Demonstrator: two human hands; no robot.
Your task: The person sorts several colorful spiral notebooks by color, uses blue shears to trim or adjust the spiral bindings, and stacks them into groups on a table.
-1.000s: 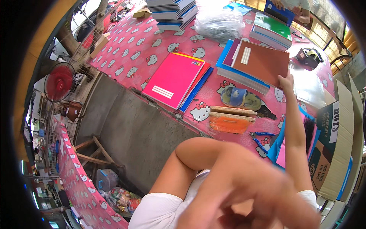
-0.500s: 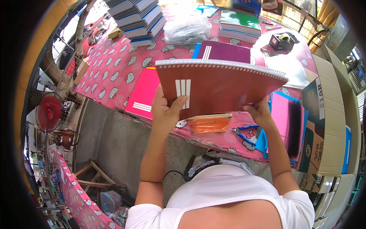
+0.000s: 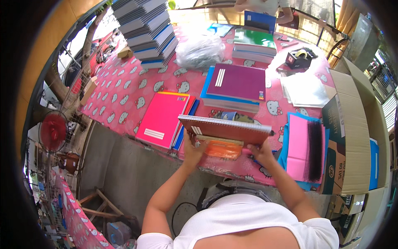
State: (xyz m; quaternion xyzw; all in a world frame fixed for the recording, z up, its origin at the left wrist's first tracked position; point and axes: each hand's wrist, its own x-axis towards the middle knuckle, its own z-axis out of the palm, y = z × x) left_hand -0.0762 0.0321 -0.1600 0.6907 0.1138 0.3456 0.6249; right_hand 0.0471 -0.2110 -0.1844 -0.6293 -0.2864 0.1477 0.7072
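Observation:
Between my two hands is a brown spiral notebook [image 3: 228,129], its bound edge up and its cover tilted steeply toward me. My left hand [image 3: 193,152] grips its lower left corner, and my right hand [image 3: 262,152] grips its lower right. Just below the notebook lies a block wrapped in orange [image 3: 224,149] with a wooden-looking edge. Blue-handled pliers [image 3: 262,169] are mostly covered by my right hand. To the left rests a stack with a pink notebook [image 3: 163,118] on top. Beyond stands a stack topped by a purple notebook [image 3: 237,82].
Pink sheets with black spiral coils [image 3: 315,149] lie at right, beside a cardboard box [image 3: 355,124]. A tall notebook stack [image 3: 151,43], a plastic bundle [image 3: 200,52], green-topped notebooks [image 3: 253,40], a tape dispenser [image 3: 299,59] and clear sheets [image 3: 304,91] stand farther back. Another person [image 3: 265,6] holds a blue notebook.
Both hands have brought the brown notebook down and nearer the table, tilting it more upright. The purple notebook stack behind it now shows. The other person's blue notebook stands more upright.

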